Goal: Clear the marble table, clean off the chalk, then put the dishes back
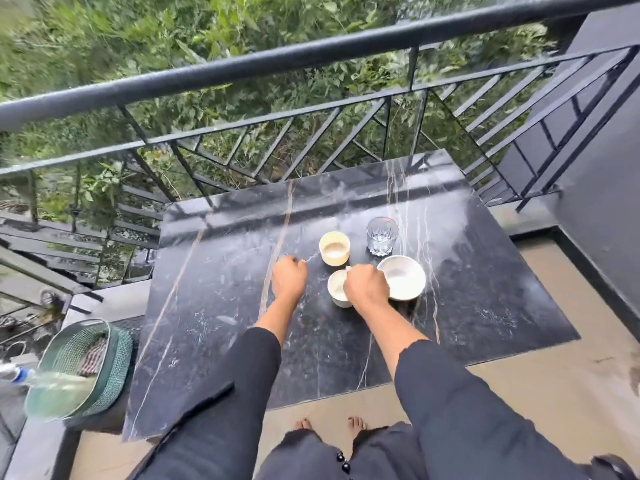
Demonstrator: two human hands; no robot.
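Item: small white cup, mid-counter, gripped by your right hand. Left hand curled at its 9 o'clock, nothing seen inside. Risk: bowl close at 3 o'clock, glass at 1; a careless lift could knock either.

The right hand hid part of the small cup. The bottle was blurry and cut off at the left edge.
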